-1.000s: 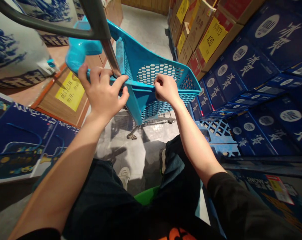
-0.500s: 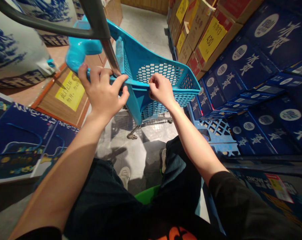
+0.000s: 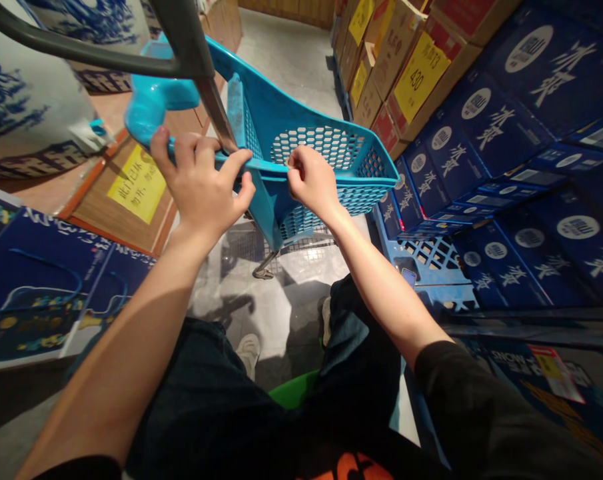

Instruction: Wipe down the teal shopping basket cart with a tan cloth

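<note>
A blue plastic shopping cart (image 3: 326, 175) with a honeycomb mesh basket stands tilted across the view in front of me. My left hand (image 3: 198, 177) lies over its near upper edge beside the metal post, fingers bent over the rim and thumb held apart from it. Farther along the same rim, my right hand (image 3: 314, 180) is closed, with its fingertips pressed at the edge. Whatever sits between those fingers, if anything, is too hidden to name. The blue moulded handle end (image 3: 148, 110) rises just beyond my left fingers.
A grey metal bar (image 3: 181, 40) crosses the upper left. Stacked dark blue cartons (image 3: 481, 153) and brown boxes (image 3: 396, 60) line the right, on a blue plastic pallet (image 3: 441, 293). Large blue-and-white jars (image 3: 21, 100) stand left above a wooden cabinet (image 3: 96, 193). Something green (image 3: 296, 390) shows beneath me.
My right hand has slid a little to the left along the cart's rim, closer to my left hand. My left hand keeps its place on the rim; the view has shifted slightly.
</note>
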`<state>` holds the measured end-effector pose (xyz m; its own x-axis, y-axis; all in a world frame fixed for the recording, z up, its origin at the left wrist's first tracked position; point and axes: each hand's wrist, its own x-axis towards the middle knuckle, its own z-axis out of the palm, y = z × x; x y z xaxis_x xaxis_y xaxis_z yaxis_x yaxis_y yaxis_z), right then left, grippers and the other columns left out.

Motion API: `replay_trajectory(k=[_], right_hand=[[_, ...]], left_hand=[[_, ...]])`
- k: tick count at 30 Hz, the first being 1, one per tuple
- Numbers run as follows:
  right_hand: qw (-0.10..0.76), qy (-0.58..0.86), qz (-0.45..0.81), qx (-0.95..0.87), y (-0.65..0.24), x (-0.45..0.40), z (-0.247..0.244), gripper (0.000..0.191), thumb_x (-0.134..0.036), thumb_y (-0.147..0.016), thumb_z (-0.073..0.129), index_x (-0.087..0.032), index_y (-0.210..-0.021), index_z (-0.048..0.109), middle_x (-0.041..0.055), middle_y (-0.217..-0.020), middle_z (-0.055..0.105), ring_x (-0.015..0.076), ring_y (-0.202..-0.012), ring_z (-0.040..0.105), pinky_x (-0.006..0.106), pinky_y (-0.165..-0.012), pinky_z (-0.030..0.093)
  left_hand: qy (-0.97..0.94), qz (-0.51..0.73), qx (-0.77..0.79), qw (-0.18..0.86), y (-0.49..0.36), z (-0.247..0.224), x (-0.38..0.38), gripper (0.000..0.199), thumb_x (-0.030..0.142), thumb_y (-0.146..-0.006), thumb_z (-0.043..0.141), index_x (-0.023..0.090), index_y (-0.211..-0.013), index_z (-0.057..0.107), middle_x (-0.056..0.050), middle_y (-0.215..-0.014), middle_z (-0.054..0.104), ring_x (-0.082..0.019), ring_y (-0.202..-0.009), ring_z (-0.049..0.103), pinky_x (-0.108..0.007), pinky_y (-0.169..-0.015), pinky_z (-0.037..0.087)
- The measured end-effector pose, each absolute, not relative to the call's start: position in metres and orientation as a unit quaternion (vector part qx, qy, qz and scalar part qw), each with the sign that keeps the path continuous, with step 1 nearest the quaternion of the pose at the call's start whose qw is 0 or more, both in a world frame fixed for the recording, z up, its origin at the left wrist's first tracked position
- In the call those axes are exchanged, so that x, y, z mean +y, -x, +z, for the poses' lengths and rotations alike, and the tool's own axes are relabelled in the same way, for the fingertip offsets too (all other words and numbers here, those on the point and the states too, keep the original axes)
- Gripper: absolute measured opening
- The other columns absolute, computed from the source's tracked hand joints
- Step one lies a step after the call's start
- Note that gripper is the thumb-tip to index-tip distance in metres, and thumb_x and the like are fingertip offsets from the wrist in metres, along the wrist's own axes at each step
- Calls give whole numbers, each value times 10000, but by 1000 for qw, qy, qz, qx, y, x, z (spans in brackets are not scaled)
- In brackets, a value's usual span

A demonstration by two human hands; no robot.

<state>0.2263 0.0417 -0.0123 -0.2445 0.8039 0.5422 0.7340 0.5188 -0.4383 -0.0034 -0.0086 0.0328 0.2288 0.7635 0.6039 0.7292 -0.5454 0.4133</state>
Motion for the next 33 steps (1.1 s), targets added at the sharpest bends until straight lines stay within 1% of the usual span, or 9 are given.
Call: replay_trajectory(k=[6,10,12,14,19,22,26,30,33], right_hand=[[348,451,46,-821,-210,18,4,262,-143,-1011,446,-221,-1210,597,95,-1242,638,288,-1303,589,557,-1232,482],[344,504,66,-789,-237,28,5,199,-164,-1004,465,-216,-1111,625,90,-1118,679,296,-1222,636,567,-1183,523],[357,537,74,-761,-251,37,2,162,-187,-1008,477,-219,-1047,631,92,-1044,696,308,-1189,656,571,-1153,545],[364,548,79,-749,-257,43,-1,160,-210,-1019,475,-219,-1028,634,96,-1017,703,315,-1181,664,572,-1140,554],[360,512,77,-776,-237,37,-1,194,-185,-1033,438,-221,-1060,626,95,-1104,706,284,-1194,657,550,-1174,534],[345,479,85,-803,-230,31,7,173,-185,-1032,459,-233,-1077,619,84,-1144,711,268,-1179,655,525,-1165,548],[314,441,107,-834,-245,28,19,175,-191,-996,525,-250,-1131,618,62,-1166,719,253,-1130,657,495,-1116,583],[283,441,124,-842,-271,28,23,266,-127,-923,573,-243,-1156,626,56,-1161,720,252,-1100,660,481,-1072,593],[268,465,136,-833,-286,29,22,253,-106,-897,582,-227,-1111,642,62,-1101,725,260,-1059,661,482,-1034,594]], left_hand=[[-783,379,491,34,2,40,-13,431,446,-863,692,385,-1284,759,-33,-1340,713,-491,-1529,372,-844,-1297,-84],[-786,371,494,39,2,44,-16,492,472,-808,713,426,-1295,754,-35,-1352,713,-492,-1575,321,-820,-1320,-56],[-782,364,505,31,2,43,-16,471,460,-804,712,465,-1273,758,-35,-1354,710,-477,-1571,342,-781,-1343,-32],[-778,362,513,23,1,43,-16,436,446,-824,698,485,-1254,761,-35,-1350,707,-467,-1552,372,-756,-1352,-22],[-779,365,508,31,0,42,-15,453,435,-863,673,383,-1306,750,-48,-1364,684,-484,-1526,363,-840,-1288,-81],[-778,366,508,49,0,44,-16,451,439,-868,669,366,-1306,749,-51,-1385,669,-487,-1547,328,-853,-1273,-111],[-778,366,507,58,0,45,-17,471,466,-843,680,408,-1304,754,-44,-1406,671,-505,-1566,315,-843,-1290,-107],[-778,363,510,51,1,43,-16,542,474,-783,709,491,-1324,739,-26,-1437,674,-501,-1598,292,-809,-1328,-24],[-779,360,511,56,1,41,-15,572,453,-777,703,510,-1346,728,-22,-1462,659,-499,-1609,279,-808,-1329,10]])
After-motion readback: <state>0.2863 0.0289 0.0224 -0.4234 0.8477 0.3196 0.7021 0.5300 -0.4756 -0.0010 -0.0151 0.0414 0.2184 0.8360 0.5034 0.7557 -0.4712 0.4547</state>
